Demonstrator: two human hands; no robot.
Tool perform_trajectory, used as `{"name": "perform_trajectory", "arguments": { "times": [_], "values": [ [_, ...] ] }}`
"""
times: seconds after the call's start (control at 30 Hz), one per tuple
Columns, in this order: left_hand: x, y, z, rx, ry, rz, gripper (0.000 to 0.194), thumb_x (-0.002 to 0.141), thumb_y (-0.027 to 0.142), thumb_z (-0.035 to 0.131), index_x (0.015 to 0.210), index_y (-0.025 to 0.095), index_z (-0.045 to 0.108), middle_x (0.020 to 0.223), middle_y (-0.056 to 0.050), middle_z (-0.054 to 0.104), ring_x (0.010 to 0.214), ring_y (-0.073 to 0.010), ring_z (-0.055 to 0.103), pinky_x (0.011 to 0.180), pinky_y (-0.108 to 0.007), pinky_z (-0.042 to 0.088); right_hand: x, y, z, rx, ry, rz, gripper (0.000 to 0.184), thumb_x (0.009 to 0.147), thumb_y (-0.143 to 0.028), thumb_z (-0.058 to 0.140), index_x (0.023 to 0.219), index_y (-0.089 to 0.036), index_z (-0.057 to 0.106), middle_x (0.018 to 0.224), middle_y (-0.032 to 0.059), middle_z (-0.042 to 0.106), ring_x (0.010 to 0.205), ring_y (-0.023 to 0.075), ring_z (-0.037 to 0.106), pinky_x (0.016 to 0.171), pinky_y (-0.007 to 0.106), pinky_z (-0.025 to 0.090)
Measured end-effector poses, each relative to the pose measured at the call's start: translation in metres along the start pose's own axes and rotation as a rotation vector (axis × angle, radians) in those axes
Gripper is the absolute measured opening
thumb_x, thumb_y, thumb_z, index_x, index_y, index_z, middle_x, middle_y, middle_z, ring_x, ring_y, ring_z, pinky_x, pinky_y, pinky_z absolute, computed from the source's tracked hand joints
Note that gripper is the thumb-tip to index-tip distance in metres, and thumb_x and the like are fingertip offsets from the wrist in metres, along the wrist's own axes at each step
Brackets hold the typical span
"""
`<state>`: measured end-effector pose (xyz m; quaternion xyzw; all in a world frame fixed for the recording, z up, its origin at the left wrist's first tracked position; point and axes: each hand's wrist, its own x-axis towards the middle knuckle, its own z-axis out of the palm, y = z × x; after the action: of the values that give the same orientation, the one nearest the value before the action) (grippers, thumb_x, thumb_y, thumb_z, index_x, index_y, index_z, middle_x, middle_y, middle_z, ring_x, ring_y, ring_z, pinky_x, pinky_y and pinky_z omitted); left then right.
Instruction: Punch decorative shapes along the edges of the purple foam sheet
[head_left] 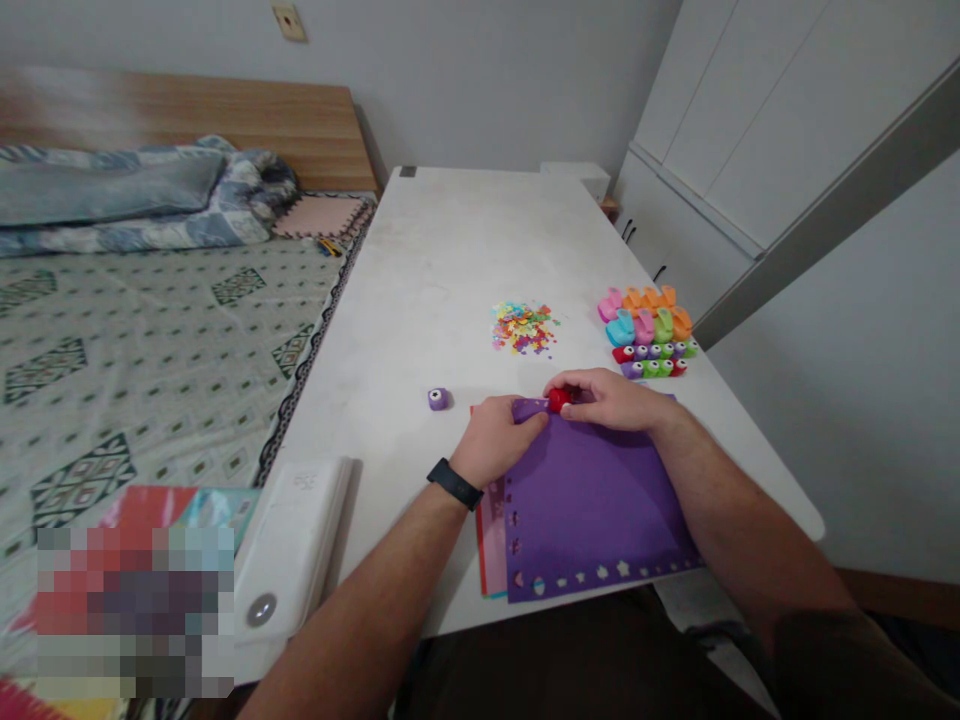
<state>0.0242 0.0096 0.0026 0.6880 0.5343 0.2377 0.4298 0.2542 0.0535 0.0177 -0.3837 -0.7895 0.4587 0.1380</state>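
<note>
A purple sheet of paper (600, 490) lies before me, with small shaped holes along its left and near edges. My left hand (499, 440), with a dark band at the wrist, pinches the sheet's far left corner. At the sheet's far edge, my right hand (604, 400) is closed round a small red craft punch (559, 400); whether the paper sits in its slot is hidden. Other coloured sheets (491, 545) show beneath on the left. To the left of my hands stands a purple craft punch (438, 399) with a white eye-like spot.
Loose colourful paper cutouts (523, 328) are heaped beyond my hands. Rows of coloured craft punches (649, 330) stand at the table's right edge. A white device (296, 550) lies at the near left, and a bed (165, 340) adjoins the white table (465, 240).
</note>
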Motion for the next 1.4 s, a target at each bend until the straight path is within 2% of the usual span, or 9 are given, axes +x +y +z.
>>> {"name": "perform_trajectory", "arguments": {
  "times": [0.33, 0.63, 1.4],
  "values": [
    [-0.0004, 0.0, 0.0005, -0.001, 0.001, -0.003, 0.037, 0.089, 0.048, 0.058, 0.086, 0.016, 0.075, 0.074, -0.003, 0.071, 0.066, -0.0171, 0.059, 0.057, -0.027, 0.036, -0.0017, 0.0004, -0.0013, -0.008, 0.012, 0.003, 0.031, 0.088, -0.029, 0.067, 0.117, -0.019, 0.069, 0.106, 0.0044, 0.073, 0.088, 0.0188, 0.064, 0.081, 0.031, 0.05],
    [-0.0002, 0.0009, -0.0002, -0.014, 0.006, -0.016, 0.038, 0.087, 0.049, 0.059, 0.08, 0.015, 0.073, 0.07, -0.001, 0.069, 0.062, -0.0152, 0.056, 0.055, -0.026, 0.033, -0.0007, -0.0018, -0.0001, 0.008, 0.005, 0.008, 0.03, 0.089, -0.03, 0.066, 0.117, -0.019, 0.068, 0.107, 0.0046, 0.073, 0.09, 0.0191, 0.064, 0.083, 0.032, 0.051],
    [-0.0005, -0.0004, -0.001, -0.019, 0.011, 0.009, 0.036, 0.088, 0.047, 0.06, 0.092, 0.017, 0.079, 0.078, -0.004, 0.075, 0.07, -0.0192, 0.063, 0.06, -0.027, 0.041, 0.0005, 0.0028, -0.0001, 0.023, 0.013, 0.008, 0.029, 0.092, -0.034, 0.066, 0.116, -0.018, 0.067, 0.104, 0.0043, 0.071, 0.089, 0.0188, 0.063, 0.081, 0.031, 0.049]
  ]
}}
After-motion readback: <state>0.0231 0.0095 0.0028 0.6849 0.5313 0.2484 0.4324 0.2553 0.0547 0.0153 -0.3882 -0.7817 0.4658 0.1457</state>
